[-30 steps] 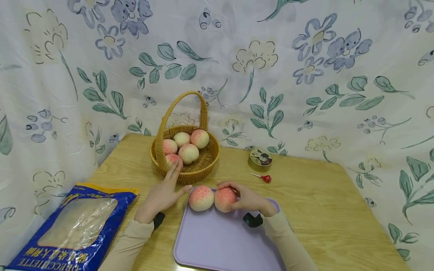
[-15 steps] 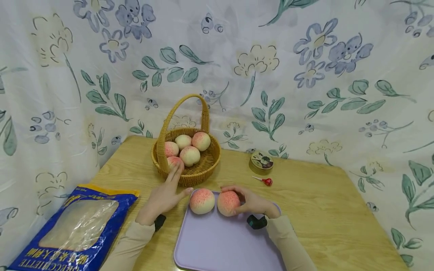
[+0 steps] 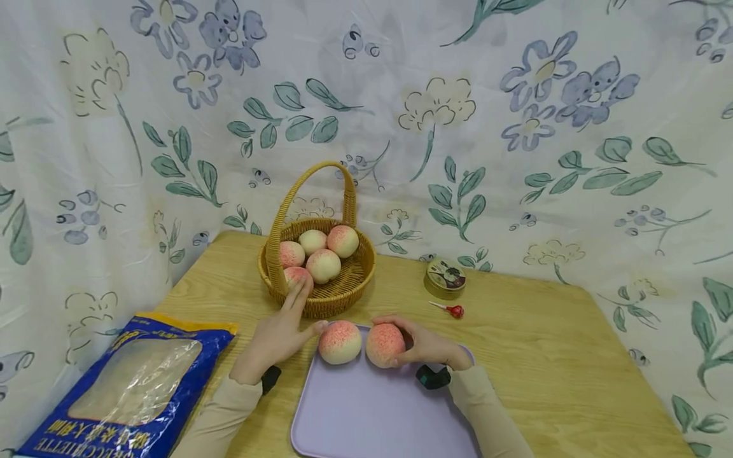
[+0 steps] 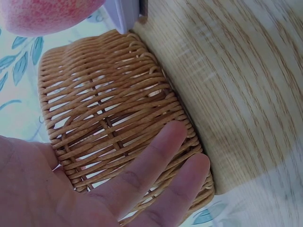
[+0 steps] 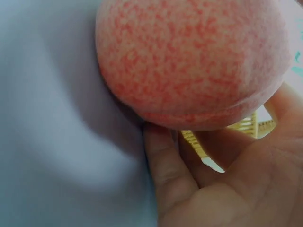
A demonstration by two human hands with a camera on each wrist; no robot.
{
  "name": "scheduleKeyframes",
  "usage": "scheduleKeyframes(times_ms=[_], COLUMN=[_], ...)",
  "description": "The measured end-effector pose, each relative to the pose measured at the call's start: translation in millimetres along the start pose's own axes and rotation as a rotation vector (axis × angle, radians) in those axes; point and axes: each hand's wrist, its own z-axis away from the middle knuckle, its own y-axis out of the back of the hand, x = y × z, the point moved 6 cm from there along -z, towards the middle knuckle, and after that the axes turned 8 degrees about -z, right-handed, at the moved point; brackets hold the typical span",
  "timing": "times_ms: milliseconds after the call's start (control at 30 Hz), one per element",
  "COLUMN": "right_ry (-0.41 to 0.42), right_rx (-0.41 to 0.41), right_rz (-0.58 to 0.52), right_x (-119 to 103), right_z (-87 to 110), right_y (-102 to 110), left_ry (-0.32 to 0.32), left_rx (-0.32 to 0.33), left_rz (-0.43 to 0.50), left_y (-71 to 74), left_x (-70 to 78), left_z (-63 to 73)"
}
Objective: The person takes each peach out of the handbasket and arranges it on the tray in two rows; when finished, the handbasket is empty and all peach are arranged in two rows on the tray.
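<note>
Right fingers (image 5: pixel 165 165) curled round a peach (image 3: pixel 382 346), left fingers (image 4: pixel 165 146) straight, slightly apart, beside the basket (image 3: pixel 332 306)

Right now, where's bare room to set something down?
Free: tray, nearer than its two peaches, left of the right sleeve; table right of the lollipop and tin. Crowded: tray's far edge, under peaches and right grip; between bag and tray, where the left sleeve crosses.
</note>
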Motion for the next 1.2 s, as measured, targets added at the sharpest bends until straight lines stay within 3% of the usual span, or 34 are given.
scheduleKeyframes(times_ms=[200, 700, 933, 1200], right_ry=[0.032, 0.066, 0.031, 0.049], right_rx=[-0.037, -0.069, -0.076, -0.020], right_rz=[-0.076, -0.080, -0.070, -0.072], right_x=[4, 6, 8, -13], right_z=[0.8, 0.9, 3.2, 0.7], right_y=[2, 0, 2, 24], left_ry=[0.004, -0.009, -0.009, -0.017], left_rx=[-0.003, 0.009, 0.002, -0.005], left_rz=[0.000, 0.013, 0.015, 0.008], left_y=[-0.9, 1.0, 1.0, -0.9], left_x=[0.0, 1.3, 0.0, -0.6], left_z=[-0.4, 2.3, 2.4, 1.2])
